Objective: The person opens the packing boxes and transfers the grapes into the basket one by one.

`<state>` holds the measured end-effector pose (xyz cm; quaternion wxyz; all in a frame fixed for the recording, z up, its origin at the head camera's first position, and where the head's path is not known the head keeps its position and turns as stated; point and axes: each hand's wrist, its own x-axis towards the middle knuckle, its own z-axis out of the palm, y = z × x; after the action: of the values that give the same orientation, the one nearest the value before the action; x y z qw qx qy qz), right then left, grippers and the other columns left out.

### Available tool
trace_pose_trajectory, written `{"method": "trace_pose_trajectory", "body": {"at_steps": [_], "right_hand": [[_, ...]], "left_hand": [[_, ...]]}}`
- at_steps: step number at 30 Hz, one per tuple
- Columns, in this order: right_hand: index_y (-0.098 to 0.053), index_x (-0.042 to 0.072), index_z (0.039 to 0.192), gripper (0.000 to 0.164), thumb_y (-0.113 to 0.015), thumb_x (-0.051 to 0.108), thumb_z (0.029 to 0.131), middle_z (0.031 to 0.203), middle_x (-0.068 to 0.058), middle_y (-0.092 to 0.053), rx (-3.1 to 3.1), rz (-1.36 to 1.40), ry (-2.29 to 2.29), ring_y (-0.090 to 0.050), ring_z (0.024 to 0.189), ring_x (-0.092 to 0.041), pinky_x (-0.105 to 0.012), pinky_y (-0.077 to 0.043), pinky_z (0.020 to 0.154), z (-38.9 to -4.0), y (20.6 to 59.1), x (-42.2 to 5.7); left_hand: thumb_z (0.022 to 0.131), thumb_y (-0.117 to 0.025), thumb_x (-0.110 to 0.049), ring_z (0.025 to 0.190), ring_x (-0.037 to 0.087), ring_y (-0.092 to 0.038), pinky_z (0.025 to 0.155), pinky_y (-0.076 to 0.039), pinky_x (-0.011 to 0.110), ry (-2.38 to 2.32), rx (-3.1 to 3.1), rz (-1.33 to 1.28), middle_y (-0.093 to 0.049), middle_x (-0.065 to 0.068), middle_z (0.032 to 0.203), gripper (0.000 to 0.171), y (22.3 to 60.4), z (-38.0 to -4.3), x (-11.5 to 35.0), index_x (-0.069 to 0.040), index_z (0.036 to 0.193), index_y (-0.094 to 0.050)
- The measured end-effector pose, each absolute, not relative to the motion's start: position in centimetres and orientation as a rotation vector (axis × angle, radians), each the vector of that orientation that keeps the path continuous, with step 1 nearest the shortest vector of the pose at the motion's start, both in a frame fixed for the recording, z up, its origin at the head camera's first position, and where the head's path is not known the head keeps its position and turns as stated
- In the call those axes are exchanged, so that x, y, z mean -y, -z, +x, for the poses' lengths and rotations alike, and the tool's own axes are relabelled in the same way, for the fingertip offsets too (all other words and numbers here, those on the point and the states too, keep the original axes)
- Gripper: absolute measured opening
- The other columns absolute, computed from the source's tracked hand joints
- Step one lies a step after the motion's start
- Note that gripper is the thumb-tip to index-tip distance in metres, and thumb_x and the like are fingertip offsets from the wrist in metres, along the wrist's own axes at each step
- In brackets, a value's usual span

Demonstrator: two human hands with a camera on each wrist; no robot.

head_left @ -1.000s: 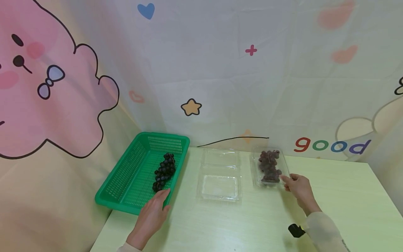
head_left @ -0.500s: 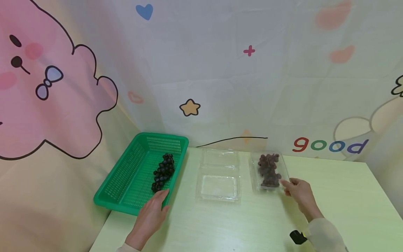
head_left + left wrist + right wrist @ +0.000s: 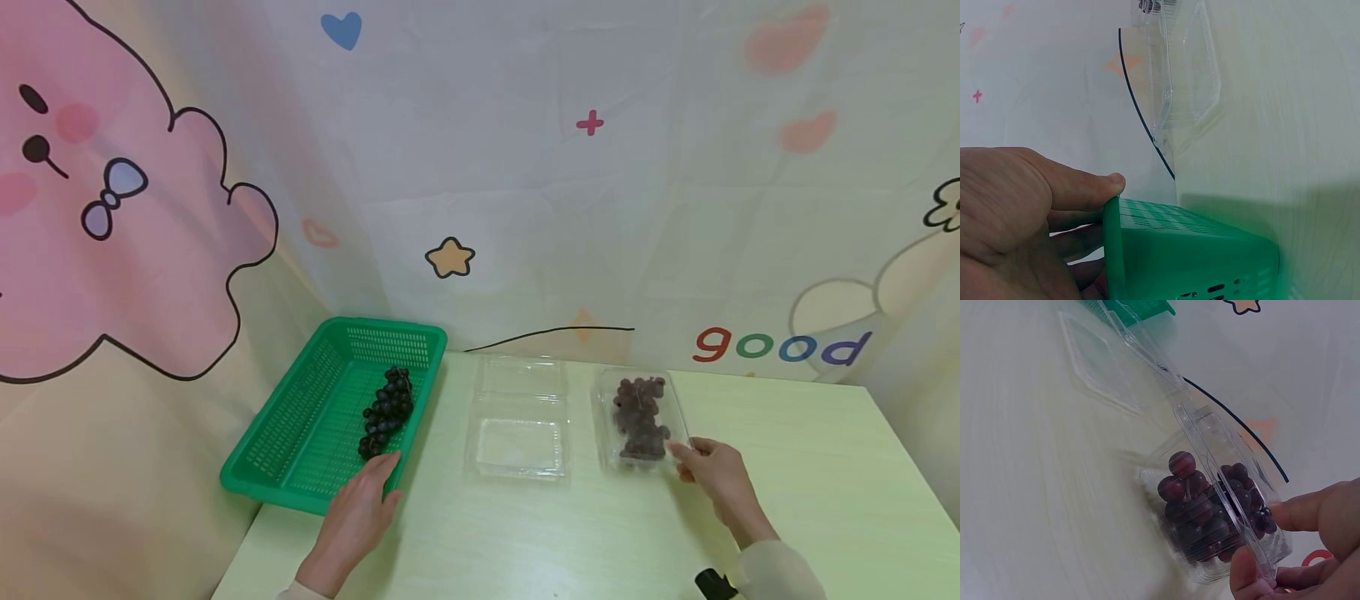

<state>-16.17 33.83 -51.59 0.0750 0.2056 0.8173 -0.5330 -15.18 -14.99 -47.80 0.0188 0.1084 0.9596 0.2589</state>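
Observation:
At the right of the table my right hand [image 3: 717,472] pinches the near right corner of a clear plastic clamshell box [image 3: 677,392], thumb on its upper side and fingers at the rim and below. Dark red grapes [image 3: 1200,512] fill much of this box, under its lid. My left hand [image 3: 358,504] is at the near right corner of the green plastic basket [image 3: 1191,250], its thumb by the rim and its other fingers passing behind it. Inside the basket, along the right wall, lies a bunch of black grapes [image 3: 388,412].
A second clear clamshell box [image 3: 519,477] lies unfolded between the basket and the grape box, with no fruit in it. Behind the table [image 3: 585,542] hangs a printed curtain [image 3: 510,183]. A small black object [image 3: 715,584] shows beside my right sleeve.
My right hand has drawn the box of grapes a little toward me across the table. My left hand stays at the basket rim. The whole head view has drifted slightly.

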Motion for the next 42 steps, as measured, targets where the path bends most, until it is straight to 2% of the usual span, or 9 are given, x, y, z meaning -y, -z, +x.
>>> {"method": "trace_pose_trajectory", "body": {"at_steps": [5,10,17,21,33,42], "right_hand": [[-0.033,-0.022,0.147,0.076,-0.063,0.034,0.105,0.108,-0.02,-0.068,-2.445,0.632,1.592,-0.067,0.085,-0.016,-0.047,-0.055,0.093,-15.8,51.7,-34.0],[-0.033,-0.023,0.147,0.076,-0.063,0.033,0.105,0.103,-0.016,-0.069,-2.438,0.632,1.603,-0.067,0.085,-0.017,-0.034,-0.058,0.081,-15.2,51.9,-34.0],[-0.032,-0.023,0.147,0.078,-0.064,0.033,0.104,0.103,-0.015,-0.069,-2.435,0.616,1.616,-0.068,0.085,-0.017,-0.031,-0.058,0.079,-14.3,51.9,-33.9],[-0.032,-0.024,0.146,0.075,-0.064,0.03,0.104,0.103,-0.015,-0.068,-2.424,0.608,1.644,-0.067,0.084,-0.017,-0.025,-0.057,0.075,-13.7,51.9,-33.8],[-0.031,-0.025,0.145,0.074,-0.064,0.026,0.104,0.099,-0.012,-0.068,-2.43,0.585,1.643,-0.068,0.084,-0.019,-0.025,-0.058,0.075,-12.3,51.5,-33.7],[-0.033,-0.025,0.144,0.073,-0.064,0.027,0.104,0.1,-0.016,-0.069,-2.439,0.577,1.61,-0.069,0.085,-0.022,-0.033,-0.059,0.081,-11.6,51.6,-33.6]], "left_hand": [[0.093,-0.075,-0.003,0.12,0.044,-0.061,0.088,-0.053,0.06,-0.8,-2.977,0.332,-0.058,0.022,0.141,0.054,47.8,-15.2,15.0,0.001,0.143,-0.058],[0.093,-0.075,-0.003,0.122,0.044,-0.06,0.09,-0.053,0.061,-0.808,-2.974,0.322,-0.058,0.021,0.142,0.054,47.9,-15.2,14.9,0.001,0.144,-0.057],[0.093,-0.075,-0.003,0.121,0.044,-0.06,0.09,-0.052,0.061,-0.816,-2.979,0.324,-0.058,0.022,0.141,0.053,48.0,-15.1,14.9,0.002,0.143,-0.057],[0.093,-0.075,-0.002,0.122,0.044,-0.06,0.09,-0.052,0.061,-0.814,-2.985,0.332,-0.058,0.022,0.141,0.054,48.0,-15.1,14.9,0.002,0.143,-0.057],[0.093,-0.074,-0.002,0.122,0.045,-0.06,0.088,-0.053,0.061,-0.834,-2.986,0.329,-0.059,0.022,0.14,0.053,48.1,-15.0,14.8,0.003,0.143,-0.057],[0.094,-0.074,-0.003,0.123,0.045,-0.059,0.09,-0.052,0.061,-0.813,-2.97,0.311,-0.057,0.021,0.143,0.054,48.0,-15.1,14.9,0.001,0.145,-0.056]]}}
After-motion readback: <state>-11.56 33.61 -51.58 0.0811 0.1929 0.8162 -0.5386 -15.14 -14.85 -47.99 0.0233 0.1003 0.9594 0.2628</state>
